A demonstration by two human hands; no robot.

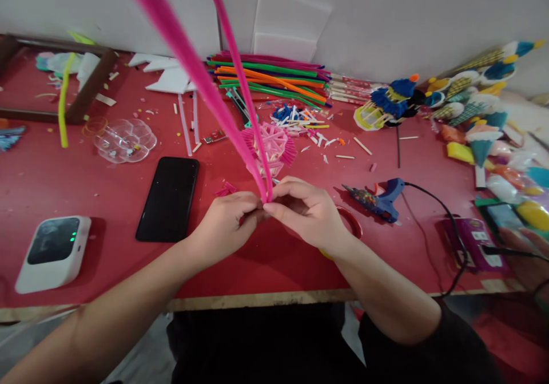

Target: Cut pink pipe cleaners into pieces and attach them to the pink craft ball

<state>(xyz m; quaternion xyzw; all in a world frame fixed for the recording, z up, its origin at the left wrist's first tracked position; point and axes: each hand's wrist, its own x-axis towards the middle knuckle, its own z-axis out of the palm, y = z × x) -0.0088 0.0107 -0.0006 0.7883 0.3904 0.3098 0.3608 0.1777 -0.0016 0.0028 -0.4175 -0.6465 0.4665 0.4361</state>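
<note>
Two long pink pipe cleaners (223,106) rise from between my hands up toward the camera, spreading apart at the top. My left hand (229,221) pinches their lower ends with closed fingers. My right hand (306,209) meets it from the right, fingers also pinched on the same spot. Just behind my hands on the red table (107,195) lies a pink ball made of straw pieces (274,146).
A black phone (168,198) lies left of my hands, a white device (54,252) further left. A blue glue gun (380,198) with cord sits right. Coloured straws (274,78) and cut bits lie behind, craft birds (463,98) at far right, a clear tray (124,139) at left.
</note>
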